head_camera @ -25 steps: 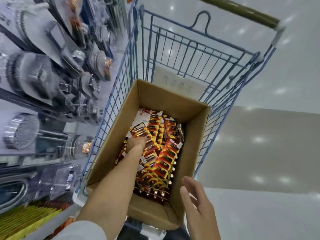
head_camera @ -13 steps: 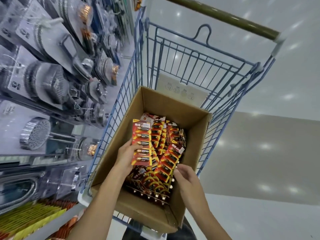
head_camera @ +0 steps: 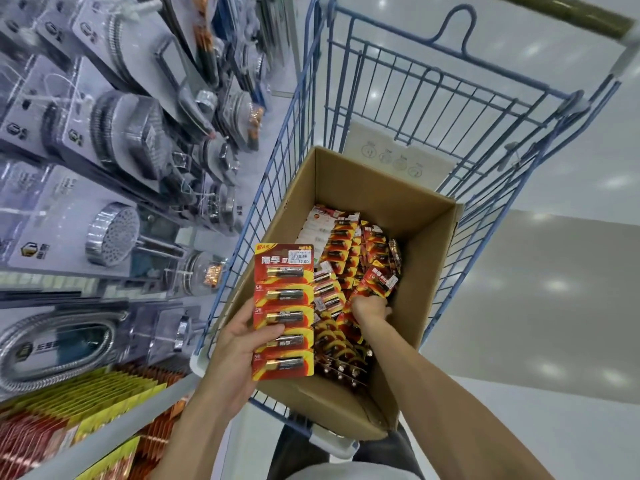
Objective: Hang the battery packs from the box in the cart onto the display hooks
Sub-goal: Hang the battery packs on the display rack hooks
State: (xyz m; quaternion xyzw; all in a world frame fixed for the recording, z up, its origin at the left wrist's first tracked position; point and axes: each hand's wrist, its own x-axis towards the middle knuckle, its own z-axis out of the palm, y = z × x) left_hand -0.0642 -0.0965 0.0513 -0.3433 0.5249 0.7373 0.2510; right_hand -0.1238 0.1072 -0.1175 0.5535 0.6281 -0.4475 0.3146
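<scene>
A red and yellow strip of battery packs (head_camera: 284,306) is lifted above the left edge of the cardboard box (head_camera: 426,271). My left hand (head_camera: 239,355) grips its lower half, thumb across the front. The box sits inside the blue wire cart (head_camera: 450,109) and holds several more battery packs (head_camera: 353,258) in rows. My right hand (head_camera: 370,306) is down inside the box, fingers curled around another red battery pack (head_camera: 379,280) near the right side.
The display on the left carries packaged shower heads (head_camera: 110,233) and hoses (head_camera: 55,344). Below them hang yellow and red packs (head_camera: 86,403) on a lower shelf. Glossy floor lies to the right of the cart.
My left hand has lifted the battery strip out of the box toward the left edge. My right hand has reached deeper into the box and closed on another pack.
</scene>
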